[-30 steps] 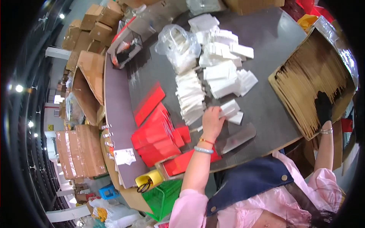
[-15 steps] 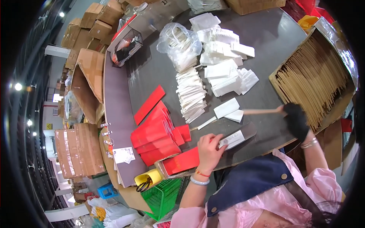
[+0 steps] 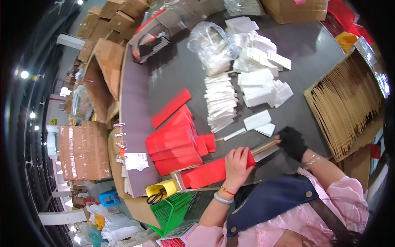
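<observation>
Right hand (image 3: 293, 144), black-gloved, grasping brown stick (image 3: 266, 146); left hand (image 3: 238, 166) bare, spread on red packet (image 3: 203, 174) near its right end, can't tell if gripping. Stick lies between hands, long axis slanting down-left from right fingers toward that end, roughly in line with packet; right hand nearer. Dark table (image 3: 175, 76): white slips (image 3: 256, 87) beyond, carton of brown sticks (image 3: 345, 101) right. Cardboard boxes (image 3: 84, 150) off left, green basket (image 3: 170, 216) below edge.
</observation>
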Demonstrator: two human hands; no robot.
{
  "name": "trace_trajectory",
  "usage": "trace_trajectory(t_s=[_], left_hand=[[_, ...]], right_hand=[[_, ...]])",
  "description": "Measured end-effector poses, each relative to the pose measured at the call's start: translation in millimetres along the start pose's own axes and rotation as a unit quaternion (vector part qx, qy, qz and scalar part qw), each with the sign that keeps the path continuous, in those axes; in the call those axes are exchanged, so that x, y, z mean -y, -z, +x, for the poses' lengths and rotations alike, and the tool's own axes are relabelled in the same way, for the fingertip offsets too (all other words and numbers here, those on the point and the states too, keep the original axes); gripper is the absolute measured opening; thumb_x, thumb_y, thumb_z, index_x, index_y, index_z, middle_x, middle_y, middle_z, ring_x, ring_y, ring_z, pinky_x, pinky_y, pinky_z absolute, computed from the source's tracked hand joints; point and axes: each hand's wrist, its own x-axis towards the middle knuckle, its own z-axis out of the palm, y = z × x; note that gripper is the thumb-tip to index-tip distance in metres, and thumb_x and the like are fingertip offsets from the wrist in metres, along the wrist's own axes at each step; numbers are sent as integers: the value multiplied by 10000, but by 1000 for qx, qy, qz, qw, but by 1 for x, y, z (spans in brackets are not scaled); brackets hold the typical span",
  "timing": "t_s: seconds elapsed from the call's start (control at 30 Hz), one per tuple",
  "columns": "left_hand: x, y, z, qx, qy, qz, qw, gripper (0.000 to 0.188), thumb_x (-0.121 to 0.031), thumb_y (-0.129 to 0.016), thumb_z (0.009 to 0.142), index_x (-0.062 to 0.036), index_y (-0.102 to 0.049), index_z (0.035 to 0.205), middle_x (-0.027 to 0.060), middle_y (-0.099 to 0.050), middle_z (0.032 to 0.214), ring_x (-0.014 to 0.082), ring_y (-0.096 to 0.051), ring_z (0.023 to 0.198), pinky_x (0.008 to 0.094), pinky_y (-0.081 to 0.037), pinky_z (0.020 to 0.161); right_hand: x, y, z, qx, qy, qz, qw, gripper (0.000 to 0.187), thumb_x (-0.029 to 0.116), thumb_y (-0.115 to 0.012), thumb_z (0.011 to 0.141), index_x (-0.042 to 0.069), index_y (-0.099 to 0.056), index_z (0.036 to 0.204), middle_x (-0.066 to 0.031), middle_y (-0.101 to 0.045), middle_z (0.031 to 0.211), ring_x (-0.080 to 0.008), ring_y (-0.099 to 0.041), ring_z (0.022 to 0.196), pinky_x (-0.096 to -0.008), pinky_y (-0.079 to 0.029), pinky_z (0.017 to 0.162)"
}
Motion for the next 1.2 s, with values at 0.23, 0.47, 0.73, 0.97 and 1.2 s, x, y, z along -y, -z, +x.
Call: trace_trajectory(t_s=[0.23,0.47,0.73,0.97,1.2], left_hand=[[-7,12,24,9,-73,38,997,476,-107,-703,690,-143,-612,1155,112,-549,1147,331,-513,1051,424,-427,848],[20,97,44,142,-118,32,982,195,-52,-665,650,-79,-612,836,137,-553,1116,337,-525,1030,463,-458,774],[50,39,-4,-87,117,10,989,641,-391,-817,691,-39,-609,1185,177,-512,1292,374,-487,1177,542,-353,1025],[25,-14,-24,-67,256,-28,964,920,-458,-838,656,3,-470,1361,202,-425,1421,399,-323,1346,555,-209,1117],[29,-12,-27,-72,246,-73,964,903,-446,-829,671,10,-462,1359,186,-445,1403,388,-318,1355,565,-171,1124]], right_hand=[[67,0,14,38,143,-120,982,517,383,-808,667,102,-623,1060,-120,-606,1015,-290,-597,954,-424,-420,884],[72,50,15,130,110,-231,958,612,405,-813,596,113,-594,1088,-82,-592,1017,-295,-571,988,-448,-383,908],[88,65,5,65,59,-241,967,610,378,-833,568,107,-594,1059,-80,-584,995,-290,-570,969,-449,-374,902],[89,57,8,135,83,-297,942,625,381,-839,567,111,-604,1080,-85,-590,1016,-287,-577,971,-458,-366,923],[79,17,10,238,93,-234,938,640,480,-780,637,93,-604,1116,-113,-584,1078,-302,-549,1057,-473,-353,954]])
